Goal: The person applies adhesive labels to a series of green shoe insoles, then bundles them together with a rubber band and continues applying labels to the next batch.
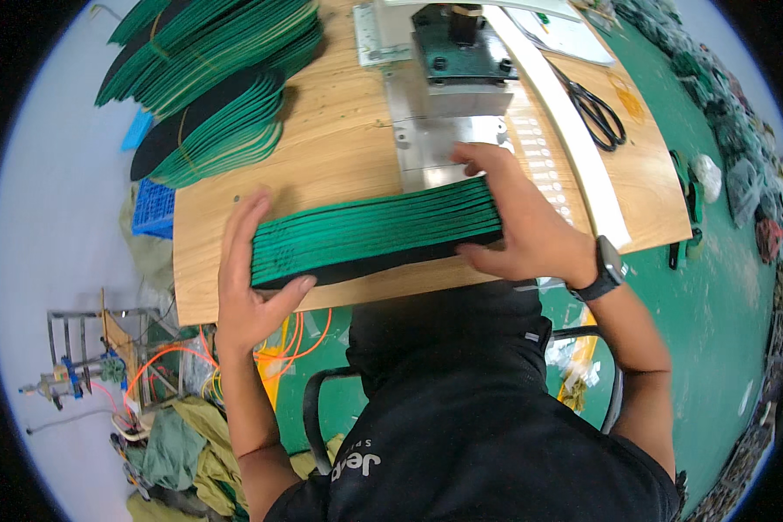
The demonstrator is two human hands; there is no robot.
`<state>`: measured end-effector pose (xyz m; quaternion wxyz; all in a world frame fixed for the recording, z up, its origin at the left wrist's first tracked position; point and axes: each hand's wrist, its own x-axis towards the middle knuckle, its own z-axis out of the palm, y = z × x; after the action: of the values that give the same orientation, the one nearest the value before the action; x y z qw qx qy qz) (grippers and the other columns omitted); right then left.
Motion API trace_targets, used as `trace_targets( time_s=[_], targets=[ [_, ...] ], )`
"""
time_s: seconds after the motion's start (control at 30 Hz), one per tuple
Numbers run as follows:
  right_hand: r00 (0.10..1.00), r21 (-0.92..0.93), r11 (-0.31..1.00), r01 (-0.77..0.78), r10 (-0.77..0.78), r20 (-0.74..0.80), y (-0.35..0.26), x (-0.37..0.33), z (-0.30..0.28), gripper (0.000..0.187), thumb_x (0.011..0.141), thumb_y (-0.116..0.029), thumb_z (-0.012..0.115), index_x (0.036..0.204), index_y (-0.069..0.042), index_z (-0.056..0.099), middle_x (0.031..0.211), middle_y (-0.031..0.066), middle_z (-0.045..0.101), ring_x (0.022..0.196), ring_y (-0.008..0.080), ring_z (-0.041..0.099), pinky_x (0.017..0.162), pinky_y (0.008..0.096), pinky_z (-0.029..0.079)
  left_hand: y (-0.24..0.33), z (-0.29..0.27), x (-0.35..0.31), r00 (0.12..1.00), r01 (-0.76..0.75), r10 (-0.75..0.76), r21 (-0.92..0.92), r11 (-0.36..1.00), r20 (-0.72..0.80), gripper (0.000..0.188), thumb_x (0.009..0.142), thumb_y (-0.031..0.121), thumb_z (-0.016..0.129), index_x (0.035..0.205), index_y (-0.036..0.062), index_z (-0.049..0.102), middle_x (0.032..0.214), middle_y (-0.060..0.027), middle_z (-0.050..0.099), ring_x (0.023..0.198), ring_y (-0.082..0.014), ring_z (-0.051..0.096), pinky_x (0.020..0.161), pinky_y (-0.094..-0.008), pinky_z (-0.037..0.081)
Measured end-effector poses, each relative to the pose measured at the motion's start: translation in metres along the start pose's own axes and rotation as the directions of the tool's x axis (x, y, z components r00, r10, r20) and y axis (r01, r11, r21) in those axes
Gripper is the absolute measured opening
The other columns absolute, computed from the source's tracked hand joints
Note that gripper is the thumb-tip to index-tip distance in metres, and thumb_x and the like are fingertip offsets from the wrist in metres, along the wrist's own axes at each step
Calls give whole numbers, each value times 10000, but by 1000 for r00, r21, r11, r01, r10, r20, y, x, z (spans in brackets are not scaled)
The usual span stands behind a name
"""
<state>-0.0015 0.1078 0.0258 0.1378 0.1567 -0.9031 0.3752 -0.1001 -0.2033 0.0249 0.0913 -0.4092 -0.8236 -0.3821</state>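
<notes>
A stack of green and black insoles point(374, 228) lies sideways between my two hands over the front of the wooden table. Its green edges face up and a black face shows along the near side. My left hand point(248, 283) closes on the left end, thumb on the near side and fingers along the far side. Around the right end curls my right hand point(531, 222), its thumb low on the near side and its fingers over the far corner. A watch is on the right wrist. Whether the stack rests on the table or is lifted, I cannot tell.
Tied bundles of insoles point(213, 130) lie at the back left. A metal press point(465, 65) stands beyond the stack. To its right are small clear pieces point(538, 161), a white strip point(574, 122) and black scissors point(596, 113). A blue crate point(154, 209) sits beside the table's left edge.
</notes>
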Motion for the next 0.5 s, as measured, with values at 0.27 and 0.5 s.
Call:
trace_targets(
  time_s=[0.27,0.5],
  targets=[
    [993,-138,985,108,-101,52,6,-8,0,671,686,-91,736,1273,-23,416,1136,206,465,1042,355,481,916,398,395,-14,7,-17,994,-16,18,16,1000,-109,684,612,220,797,1198,-15,534,1147,-184,548,1062,-303,543,897,-381,434],
    [998,-76,995,64,-63,23,8,-13,-6,617,756,-127,689,1260,40,375,1131,231,464,1041,399,479,927,405,393,-23,10,-3,990,-7,-9,-112,994,-143,667,663,263,767,1213,-15,514,1159,-170,551,1071,-298,540,944,-372,404]
  ],
)
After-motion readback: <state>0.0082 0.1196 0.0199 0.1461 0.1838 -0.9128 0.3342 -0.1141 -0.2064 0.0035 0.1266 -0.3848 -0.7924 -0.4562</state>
